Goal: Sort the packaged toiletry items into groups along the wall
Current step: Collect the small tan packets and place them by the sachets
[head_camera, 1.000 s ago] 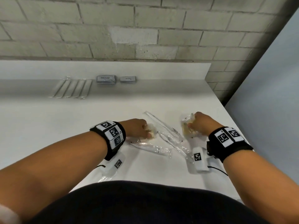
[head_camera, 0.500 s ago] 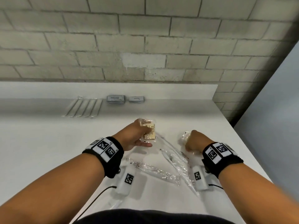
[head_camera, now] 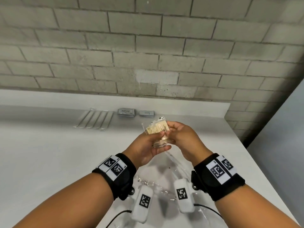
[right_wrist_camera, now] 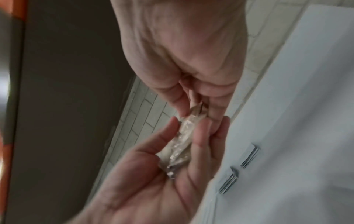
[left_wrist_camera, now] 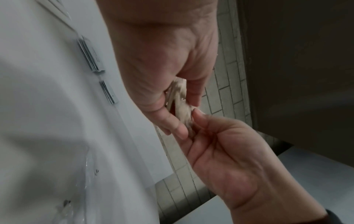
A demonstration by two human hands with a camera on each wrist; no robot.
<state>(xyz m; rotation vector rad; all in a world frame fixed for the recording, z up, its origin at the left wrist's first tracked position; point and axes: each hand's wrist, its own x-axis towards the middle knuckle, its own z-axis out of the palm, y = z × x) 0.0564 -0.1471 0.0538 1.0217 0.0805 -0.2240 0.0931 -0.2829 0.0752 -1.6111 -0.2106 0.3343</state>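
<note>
Held above white counter (head_camera: 49, 162), mid-depth, right of centre: small stack of cream packets (head_camera: 158, 130), clear-wrapped. Pinched by left hand (head_camera: 148, 145) from below, by right hand (head_camera: 182, 139) from the side. Against grey brick wall (head_camera: 148, 55): sleeved long items (head_camera: 94, 120), two grey packet stacks (head_camera: 126, 112). Counter's right edge near. Loose clear wrappers (head_camera: 174, 163) beneath wrists.

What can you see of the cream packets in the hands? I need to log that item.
The cream packets are a small bundle of flat, pale yellow rectangles in crinkly clear wrap, with tiny dark print too small to read. They are held in the air above the white counter, short of the wall. The left hand pinches them from below, the right hand from the right side. Both wrist views show them edge-on, as thin layers fanned between fingertips. Their exact count is unclear.
</note>
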